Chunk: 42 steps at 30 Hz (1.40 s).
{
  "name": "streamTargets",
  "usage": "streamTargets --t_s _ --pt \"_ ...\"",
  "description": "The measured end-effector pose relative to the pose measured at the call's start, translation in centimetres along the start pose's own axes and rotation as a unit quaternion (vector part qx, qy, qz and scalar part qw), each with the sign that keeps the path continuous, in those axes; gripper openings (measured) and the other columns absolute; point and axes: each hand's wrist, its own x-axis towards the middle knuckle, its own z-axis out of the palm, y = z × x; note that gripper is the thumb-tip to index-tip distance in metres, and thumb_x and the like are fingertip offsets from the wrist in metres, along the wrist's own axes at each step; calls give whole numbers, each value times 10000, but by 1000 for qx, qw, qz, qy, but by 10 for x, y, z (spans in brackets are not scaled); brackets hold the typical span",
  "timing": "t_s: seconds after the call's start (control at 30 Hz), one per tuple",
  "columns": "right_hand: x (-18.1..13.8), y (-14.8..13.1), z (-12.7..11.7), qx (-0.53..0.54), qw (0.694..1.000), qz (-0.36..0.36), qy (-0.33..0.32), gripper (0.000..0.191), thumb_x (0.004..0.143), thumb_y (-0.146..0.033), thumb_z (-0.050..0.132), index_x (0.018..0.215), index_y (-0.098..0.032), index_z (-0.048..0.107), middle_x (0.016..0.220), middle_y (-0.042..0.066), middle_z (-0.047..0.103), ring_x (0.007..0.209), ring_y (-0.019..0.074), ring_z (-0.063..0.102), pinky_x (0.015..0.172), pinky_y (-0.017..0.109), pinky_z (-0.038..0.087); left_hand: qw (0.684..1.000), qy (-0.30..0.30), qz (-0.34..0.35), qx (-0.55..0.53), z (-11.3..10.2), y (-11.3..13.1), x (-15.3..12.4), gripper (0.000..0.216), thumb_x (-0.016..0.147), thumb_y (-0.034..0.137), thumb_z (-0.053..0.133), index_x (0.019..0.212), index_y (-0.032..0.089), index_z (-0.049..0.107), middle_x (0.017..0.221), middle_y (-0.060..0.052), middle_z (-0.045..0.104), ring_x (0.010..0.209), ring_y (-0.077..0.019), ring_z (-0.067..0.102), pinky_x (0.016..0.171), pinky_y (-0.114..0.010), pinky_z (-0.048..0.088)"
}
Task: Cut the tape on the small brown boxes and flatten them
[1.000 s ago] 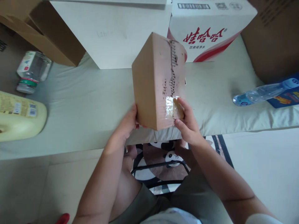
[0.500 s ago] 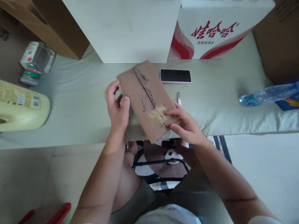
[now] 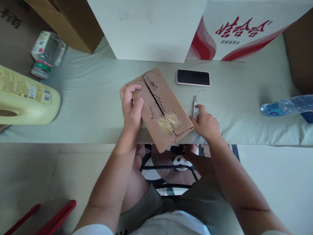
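Note:
A brown cardboard box [image 3: 160, 111] with a dark slit, frayed marks and a yellowish tape patch is tilted across the bench edge. My left hand [image 3: 132, 104] grips its left side, fingers on the upper face. Its right lower corner lies beside my right hand [image 3: 205, 122]. That hand has its thumb and index finger closed on a slim utility knife [image 3: 195, 106] lying on the cloth; part of the knife is hidden by the fingers. Behind it lies a dark-screened phone [image 3: 193, 77].
A white carton [image 3: 149, 36] and a red-and-white carton [image 3: 232, 39] stand at the back. On the left are a yellow jug [image 3: 26, 101] and a clear bottle [image 3: 47, 54]. A water bottle [image 3: 288, 105] lies right on the cloth-covered bench [image 3: 97, 114].
My right hand has left the box's lower corner and moved right onto the utility knife. My left hand, open beside the box before, now grips it.

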Motion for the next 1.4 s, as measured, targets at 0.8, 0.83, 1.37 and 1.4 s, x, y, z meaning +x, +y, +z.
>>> streamTargets --t_s 0.8,0.83,1.37,1.4 --pt "-67 -36 -59 419 863 -283 13 36 927 -274 689 946 -250 671 561 -61 548 422 86 420 397 239 292 998 30 -17 47 12 31 -10 565 956 781 456 1162 291 648 1247 -85 589 1277 -314 582 1207 -519 423" --pt "-67 -35 -61 409 867 -283 15 29 911 -241 694 936 -252 682 560 -63 561 419 82 426 396 235 294 998 30 -17 49 12 32 -10 563 956 780 455 1158 292 649 1244 -85 594 1270 -313 586 1203 -520 428" --pt "-77 -48 -76 277 904 -318 73 146 808 -129 713 898 -236 754 585 -58 654 416 66 518 422 217 399 999 17 -4 33 11 36 -11 532 975 745 466 1158 279 647 1218 -90 590 1306 -333 565 1216 -554 409" --pt "-77 -48 -76 276 902 -323 81 144 808 -139 714 904 -238 755 584 -57 659 411 68 521 425 217 412 999 15 -5 37 12 36 -11 523 979 735 466 1160 278 645 1221 -88 590 1307 -331 567 1214 -545 415"
